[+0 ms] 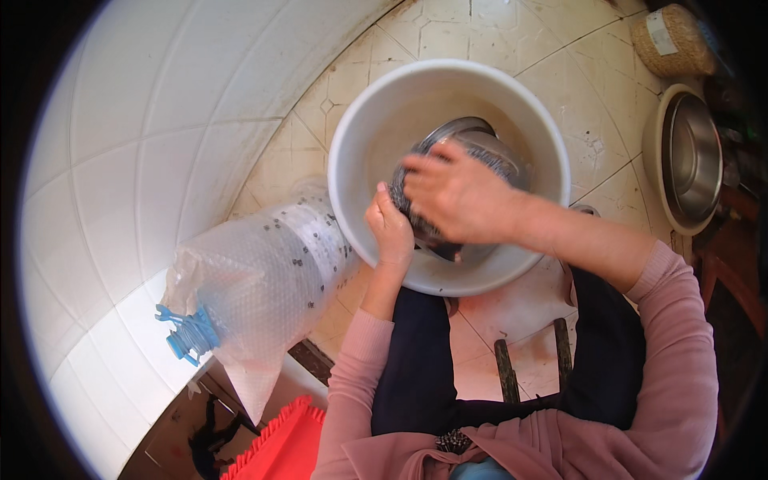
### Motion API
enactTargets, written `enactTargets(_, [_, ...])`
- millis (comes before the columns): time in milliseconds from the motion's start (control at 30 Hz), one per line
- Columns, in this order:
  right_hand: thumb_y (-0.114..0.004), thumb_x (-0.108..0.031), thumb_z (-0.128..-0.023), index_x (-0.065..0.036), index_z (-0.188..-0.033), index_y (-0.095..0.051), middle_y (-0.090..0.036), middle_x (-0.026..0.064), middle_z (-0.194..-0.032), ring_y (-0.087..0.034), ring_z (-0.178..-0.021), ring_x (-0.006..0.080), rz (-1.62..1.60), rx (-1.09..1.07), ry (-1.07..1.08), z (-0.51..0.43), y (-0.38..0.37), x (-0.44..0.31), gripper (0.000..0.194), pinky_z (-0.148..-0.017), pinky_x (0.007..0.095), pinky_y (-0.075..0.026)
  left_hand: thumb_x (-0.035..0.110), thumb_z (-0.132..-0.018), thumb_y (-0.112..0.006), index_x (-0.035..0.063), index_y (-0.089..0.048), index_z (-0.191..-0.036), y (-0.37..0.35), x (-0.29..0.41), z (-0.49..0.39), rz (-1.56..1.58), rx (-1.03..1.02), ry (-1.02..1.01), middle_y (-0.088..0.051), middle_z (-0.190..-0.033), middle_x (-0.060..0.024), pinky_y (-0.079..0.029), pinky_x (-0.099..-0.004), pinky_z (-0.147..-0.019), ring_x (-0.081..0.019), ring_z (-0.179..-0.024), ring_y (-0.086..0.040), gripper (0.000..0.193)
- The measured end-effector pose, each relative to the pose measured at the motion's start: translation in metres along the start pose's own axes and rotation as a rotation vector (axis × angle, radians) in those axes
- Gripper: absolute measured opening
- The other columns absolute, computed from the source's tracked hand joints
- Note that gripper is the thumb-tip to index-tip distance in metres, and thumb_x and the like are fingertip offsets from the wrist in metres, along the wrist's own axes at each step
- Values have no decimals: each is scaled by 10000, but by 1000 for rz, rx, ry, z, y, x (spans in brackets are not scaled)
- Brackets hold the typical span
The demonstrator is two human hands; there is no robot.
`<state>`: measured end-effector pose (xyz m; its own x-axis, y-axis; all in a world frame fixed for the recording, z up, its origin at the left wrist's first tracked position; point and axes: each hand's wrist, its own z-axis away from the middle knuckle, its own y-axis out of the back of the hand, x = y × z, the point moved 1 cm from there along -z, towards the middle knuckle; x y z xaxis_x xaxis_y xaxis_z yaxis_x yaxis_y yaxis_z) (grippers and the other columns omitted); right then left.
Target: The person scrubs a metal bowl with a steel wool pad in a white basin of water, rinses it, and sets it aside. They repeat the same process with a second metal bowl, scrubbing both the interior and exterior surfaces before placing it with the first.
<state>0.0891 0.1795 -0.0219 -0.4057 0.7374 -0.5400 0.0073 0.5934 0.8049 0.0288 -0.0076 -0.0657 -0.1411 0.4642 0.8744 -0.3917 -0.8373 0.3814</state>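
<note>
Between my knees sits a round white plastic basin [338, 162]. Inside it is a dark grey, speckled thing [503, 163] with a scaly or woven-looking surface; my hands cover much of it, and I cannot tell what it is. The curved rim of a metal bowl [462, 123] shows just behind it. My left hand [393, 225] grips the near left edge of the speckled thing, thumb up. Across its top lies my right hand [459, 195], fingers spread and blurred by motion. Whether anything is under the right palm is hidden.
Left of the basin is a large bubble-wrapped container [258, 270] with a blue capped neck [189, 336], close against the rim. On the right, a metal bowl [693, 156] sits in a beige basin [654, 144], near a tan bag [675, 42]. Red ruffled cloth [282, 444] lies lower left.
</note>
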Motion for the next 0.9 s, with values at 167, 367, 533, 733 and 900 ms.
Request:
enactTargets(167, [-482,-266,-905,-59,-988,-698,-680,68,-1062,-514,-1257,262,72,116,-251,13,4,30,311,-1028,477,-361,327,-1054,-378,-115,-597,-882,0,4,4,-79,84,-97,-618,-780,-115,-446,-342,-744,-182,-755,-526,522])
enactTargets(367, [-531,-254,-877,-60,-909,-699,-681,80,-1036,-524,-1216,269,109,220,-256,5,-3,13,258,-1039,443,-354,310,-1059,-359,-125,-591,-875,-5,5,4,-101,148,-204,-579,-716,-112,-418,-351,-659,-176,-696,-493,526])
enactTargets(533, [-562,-194,-829,-56,-917,-697,-672,67,-1056,-525,-1220,282,77,155,-105,10,-10,4,212,-1031,466,-380,314,-1061,-349,-130,-583,-867,-2,5,4,-88,59,-169,-546,-673,-119,-405,-354,-613,-171,-661,-468,538])
enactTargets(733, [-531,-180,-852,-54,-999,-657,-666,110,-1118,-526,-1252,325,-25,167,-469,19,0,43,232,-1010,494,-382,305,-1058,-351,-110,-568,-836,-7,6,6,-135,171,-260,-532,-667,-127,-405,-377,-616,-176,-650,-465,518])
enactTargets(900, [-532,-172,-842,-48,-864,-667,-666,96,-1049,-561,-1177,300,60,183,40,3,-12,-3,185,-976,483,-417,305,-1055,-354,-108,-566,-818,2,5,7,-69,13,-120,-520,-662,-116,-416,-380,-629,-199,-654,-486,521])
